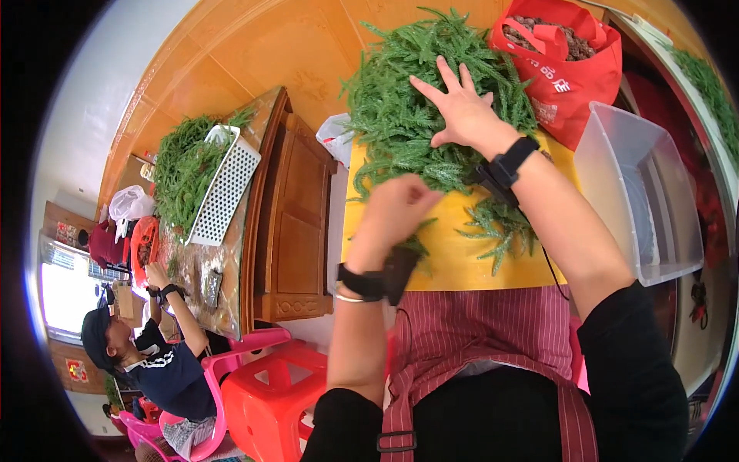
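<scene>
A big heap of green, needle-leaved sprigs (392, 100), artificial in look, covers the far part of the yellow work surface (454, 262). My right hand (466, 112) reaches onto this heap, its fingers spread wide over the leaves. Closer to me, my left hand (396, 208) hovers at the heap's near left edge with its fingers curled in. It is slightly blurred, and whatever is in it is hidden. Green leaf tips show just below that hand. A separate small bunch of sprigs (500, 231) lies on the yellow surface beneath my right wrist.
A red bag (570, 100) of brown pieces stands at the far right, beside a translucent plastic bin (643, 192). On the left, a wooden table (262, 154) carries a white perforated basket (227, 185) and more greenery. A person (165, 362) works there, near a red stool (277, 400).
</scene>
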The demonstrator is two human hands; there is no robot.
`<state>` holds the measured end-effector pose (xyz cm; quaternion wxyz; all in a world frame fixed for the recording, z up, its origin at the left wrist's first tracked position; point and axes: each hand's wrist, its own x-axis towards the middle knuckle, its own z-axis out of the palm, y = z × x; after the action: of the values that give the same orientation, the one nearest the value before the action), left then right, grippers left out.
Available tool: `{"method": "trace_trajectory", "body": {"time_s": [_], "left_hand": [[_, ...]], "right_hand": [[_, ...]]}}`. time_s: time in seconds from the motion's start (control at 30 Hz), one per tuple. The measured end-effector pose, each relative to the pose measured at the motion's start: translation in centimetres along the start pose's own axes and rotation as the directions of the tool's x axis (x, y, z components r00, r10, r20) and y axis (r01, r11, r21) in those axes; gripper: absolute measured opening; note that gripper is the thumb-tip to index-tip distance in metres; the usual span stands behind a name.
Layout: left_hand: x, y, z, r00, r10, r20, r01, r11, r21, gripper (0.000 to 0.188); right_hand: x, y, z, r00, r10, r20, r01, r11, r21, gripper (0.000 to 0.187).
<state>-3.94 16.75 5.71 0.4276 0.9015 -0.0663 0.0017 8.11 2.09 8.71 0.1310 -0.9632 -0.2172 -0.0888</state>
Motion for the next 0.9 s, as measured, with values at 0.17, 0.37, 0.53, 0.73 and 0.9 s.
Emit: {"method": "trace_trajectory", "body": {"time_s": [0.17,0.37,0.53,0.73,0.9], "left_hand": [[-0.1,-5.7,-4.6,0.983,-0.111,-0.149,0.135,0.977,0.164,0.038],[1.7,-6.8,-3.2,0.929,-0.369,0.015,0.367,0.928,0.066,0.06],[1.0,-4.5,-3.4,0.979,-0.18,-0.095,0.202,0.91,0.361,0.059],[-4.0,3.4,-2.8,0.992,-0.042,-0.116,-0.009,0.914,-0.405,0.024],[-6.8,4.8,1.9,0.993,-0.027,0.115,0.096,0.752,-0.652,0.019]], "right_hand": [[-4.8,2.6,-3.8,0.956,-0.263,-0.132,0.286,0.935,0.209,0.068],[-13.3,5.0,-4.9,0.976,-0.196,-0.09,0.215,0.905,0.366,0.043],[-17.9,5.7,-3.4,0.991,-0.12,0.063,0.092,0.938,0.334,0.032],[-19.9,6.1,-2.1,0.991,0.013,0.132,-0.067,0.908,0.413,0.02],[-17.8,7.4,-1.3,0.993,0.089,-0.08,-0.06,0.948,0.314,0.022]]}}
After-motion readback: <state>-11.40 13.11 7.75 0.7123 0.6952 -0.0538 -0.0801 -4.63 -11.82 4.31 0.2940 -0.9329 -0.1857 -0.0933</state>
